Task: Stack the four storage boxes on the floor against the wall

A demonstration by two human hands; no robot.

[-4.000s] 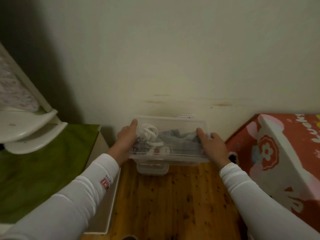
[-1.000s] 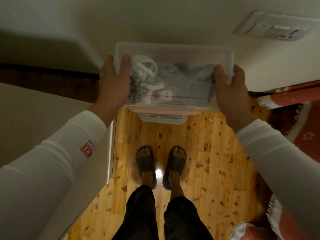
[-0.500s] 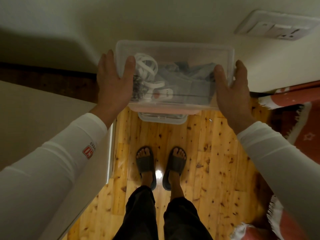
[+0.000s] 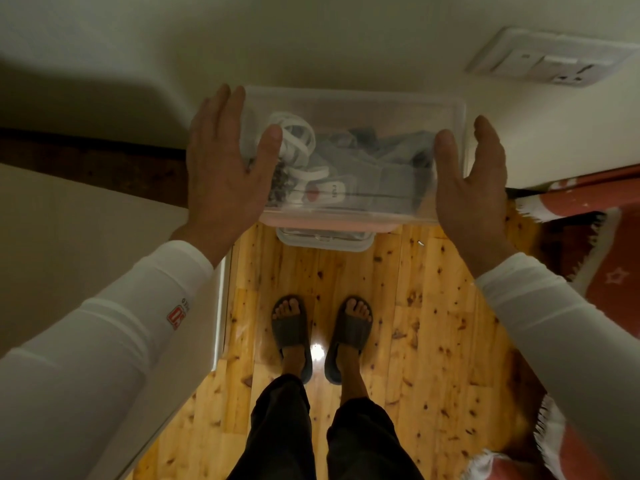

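Note:
A clear lidded storage box (image 4: 353, 147) holding white cable and grey items sits on top of a stack against the wall. Beneath it show the pinkish front edge of another box (image 4: 322, 226) and the clear rim of a lower box (image 4: 325, 240); the rest of the stack is hidden. My left hand (image 4: 225, 168) lies flat at the top box's left end, fingers straight, thumb resting on the lid. My right hand (image 4: 471, 181) is at the right end, fingers spread and slightly off the side, thumb at the lid's edge.
A white cabinet top (image 4: 86, 254) fills the left, close to the stack. A red fringed rug (image 4: 606, 237) lies on the right. A wall socket plate (image 4: 550, 58) is at upper right. My feet in dark slippers (image 4: 291, 327) stand on the wooden floor (image 4: 415, 306).
Four seconds ago both hands were setting the box onto the stack, gripping it. Over the last second the fingers have uncurled and both hands have loosened from its ends.

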